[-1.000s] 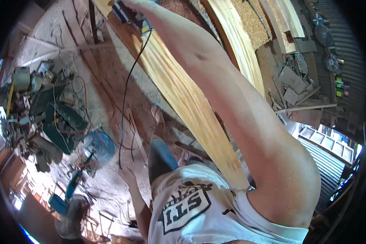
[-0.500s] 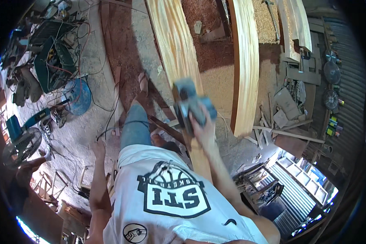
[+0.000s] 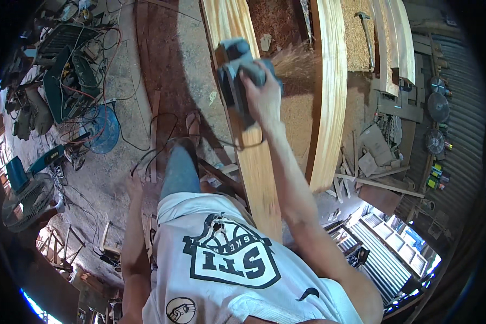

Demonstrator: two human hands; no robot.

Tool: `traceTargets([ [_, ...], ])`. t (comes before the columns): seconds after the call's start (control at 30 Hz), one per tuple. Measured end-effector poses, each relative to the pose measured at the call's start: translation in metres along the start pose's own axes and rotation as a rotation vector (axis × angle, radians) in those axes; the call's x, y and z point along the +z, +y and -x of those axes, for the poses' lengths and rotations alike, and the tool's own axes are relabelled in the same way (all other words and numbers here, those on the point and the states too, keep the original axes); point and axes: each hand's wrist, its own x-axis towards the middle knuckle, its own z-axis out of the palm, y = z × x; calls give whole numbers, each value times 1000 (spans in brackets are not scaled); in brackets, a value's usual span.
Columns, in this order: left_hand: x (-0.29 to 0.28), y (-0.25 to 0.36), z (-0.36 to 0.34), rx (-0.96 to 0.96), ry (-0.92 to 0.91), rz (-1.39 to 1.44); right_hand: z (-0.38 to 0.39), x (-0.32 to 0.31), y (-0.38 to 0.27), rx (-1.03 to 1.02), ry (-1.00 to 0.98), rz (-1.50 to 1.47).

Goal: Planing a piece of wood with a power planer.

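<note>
"Right hand [image 3: 263, 102]?"

"Fingers gripping the dark-grey, boxy power planer [image 3: 230, 81], far along the long, pale wooden plank [image 3: 257, 175]."

"Left hand [image 3: 134, 186]?"

"Near a thin black cord [image 3: 144, 159]; finger grip unclear."

"Finished?"

"Apparently not: pale chips [image 3: 296, 60] spray right; how much remains, I can't tell."

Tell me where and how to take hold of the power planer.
Grip the power planer by its top handle, probably from above and from the wearer's side, where the right hand wraps it. The handle stands raised over the body, while the underside faces the plank. Fingers are better kept off the right side, where chips spray out.
</note>
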Motion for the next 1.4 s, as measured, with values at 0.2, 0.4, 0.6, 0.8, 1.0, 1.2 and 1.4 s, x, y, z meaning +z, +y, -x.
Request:
traceTargets([
  [0.2, -1, 57, -13, 27, 8, -78, -179, 34, -45, -232, 42, 50],
  [0.4, -38, 55, 28, 7, 17, 21, -215, 36, -79, -223, -76, -45],
  [0.6, -55, -61, 107, 35, 230, -41, 42, -31, 12, -125, -99, -119],
  [0.8, -16, -119, 227, 203, 275, -128, 348, -147, 145, 149, -82, 104],
  [1.0, 18, -155, 254, 484, 309, 30, 543, -245, 184, 403, -194, 127],
  [1.2, 36, -105, 338, 515, 112, -176, 657, -288, 227, 488, -144, 80],
  [1.4, 59, -255, 365, 819, 410, 87, 683, -255, 303, 200, 11, -58],
])
